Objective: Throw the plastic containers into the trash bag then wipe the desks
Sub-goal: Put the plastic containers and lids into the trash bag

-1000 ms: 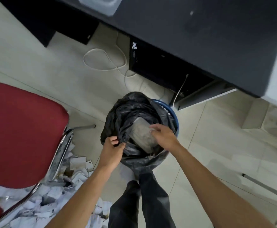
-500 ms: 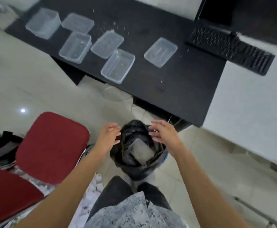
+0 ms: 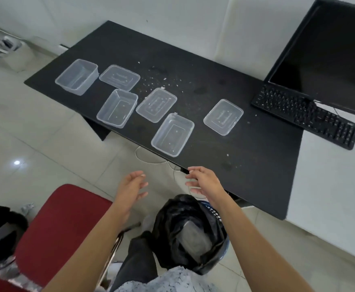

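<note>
1. Head view: the left hand (image 3: 131,187) and the right hand (image 3: 204,182) hover in the air between the near edge of the black desk (image 3: 246,148) and the trash bag (image 3: 172,222). Both have their fingers loosely spread and hold nothing, palms turned toward each other.
2. The right hand's fingertips overlap the desk's edge in the picture; whether they touch it cannot be told.
3. The trash bag is black and lines a blue bin (image 3: 225,247) on the floor, under the right forearm and beside the person's dark trouser leg. One clear plastic container (image 3: 195,239) lies tilted inside the bag.
4. Three open clear tubs stand upright on the black desk: the far tub (image 3: 77,76) at the left end, the middle tub (image 3: 117,108) nearer the front edge, and the near tub (image 3: 173,134) right at the front edge.
5. Three flat clear lids lie among them: the far lid (image 3: 119,77) just beside the far tub, the centre lid (image 3: 156,104) between the middle and near tubs, and the right lid (image 3: 223,116) on its own.
6. Pale crumbs (image 3: 162,83) are scattered over the desk behind the lids.
7. A black keyboard (image 3: 305,116) straddles the black desk and the adjoining white desk (image 3: 330,186), with a dark monitor (image 3: 328,53) behind it.
8. A red chair (image 3: 60,228) stands on the floor to the left of the left forearm.
</note>
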